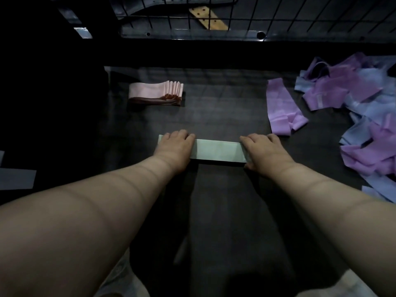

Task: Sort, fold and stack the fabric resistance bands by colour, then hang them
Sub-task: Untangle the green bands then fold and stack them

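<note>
A pale green band lies flat across the middle of the dark table. My left hand rests palm down on its left end. My right hand covers its right end, thumb wrapped around the near edge. A neat stack of folded pink bands sits at the back left. One purple band lies loose at the right of the green one. A jumbled heap of purple and blue bands fills the right side of the table.
A black wire grid rises behind the table's far edge, with a wooden strip behind it. A grey-blue flat piece lies at the far left edge. The surroundings are dark.
</note>
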`<action>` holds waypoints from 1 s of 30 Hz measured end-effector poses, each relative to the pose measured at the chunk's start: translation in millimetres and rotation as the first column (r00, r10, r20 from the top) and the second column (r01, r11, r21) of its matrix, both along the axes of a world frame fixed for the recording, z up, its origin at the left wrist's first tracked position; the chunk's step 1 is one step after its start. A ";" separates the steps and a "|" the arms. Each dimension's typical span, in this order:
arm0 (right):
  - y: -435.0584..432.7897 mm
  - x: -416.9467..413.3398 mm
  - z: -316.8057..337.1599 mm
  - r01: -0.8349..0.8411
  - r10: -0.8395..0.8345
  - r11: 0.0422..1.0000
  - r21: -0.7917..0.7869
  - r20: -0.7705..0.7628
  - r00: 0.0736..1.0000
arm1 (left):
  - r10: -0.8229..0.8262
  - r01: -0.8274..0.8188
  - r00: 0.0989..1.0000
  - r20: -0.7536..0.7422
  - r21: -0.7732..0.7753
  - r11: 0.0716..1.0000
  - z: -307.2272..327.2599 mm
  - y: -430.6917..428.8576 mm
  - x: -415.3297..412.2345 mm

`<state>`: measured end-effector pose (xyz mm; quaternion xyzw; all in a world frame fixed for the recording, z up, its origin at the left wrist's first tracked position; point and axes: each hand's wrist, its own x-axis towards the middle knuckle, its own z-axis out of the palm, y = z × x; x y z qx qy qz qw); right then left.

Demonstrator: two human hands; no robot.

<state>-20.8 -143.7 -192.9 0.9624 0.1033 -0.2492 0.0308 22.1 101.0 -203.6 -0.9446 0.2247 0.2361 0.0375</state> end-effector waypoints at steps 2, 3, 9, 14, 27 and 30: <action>-1.2 3.1 -3.0 -0.001 0.001 1.000 0.009 0.003 1.000 | 0.010 -0.010 1.000 0.006 -0.012 1.000 -1.4 0.8 2.7; -1.2 4.0 -4.4 -0.007 0.007 1.000 0.011 -0.006 1.000 | 0.008 -0.008 1.000 0.001 -0.009 1.000 -2.6 1.3 3.3; -4.2 3.1 -7.7 -0.028 0.029 0.999 0.029 -0.019 0.999 | -0.020 0.020 1.000 0.024 0.005 1.000 -7.5 0.9 2.1; -6.8 -25.2 -6.9 0.453 -0.532 0.802 0.390 0.121 0.838 | 0.142 -0.136 0.988 0.063 -0.095 0.986 -1.5 14.4 -11.5; 1.5 -38.6 -32.5 0.801 -0.914 0.116 0.587 -0.254 0.318 | 0.885 -0.903 0.409 -0.224 -0.240 0.357 -15.4 20.3 -7.3; -0.2 -38.7 -34.0 0.797 -0.909 0.142 0.586 -0.242 0.340 | 0.882 -0.894 0.422 -0.212 -0.260 0.366 -20.6 25.4 -6.7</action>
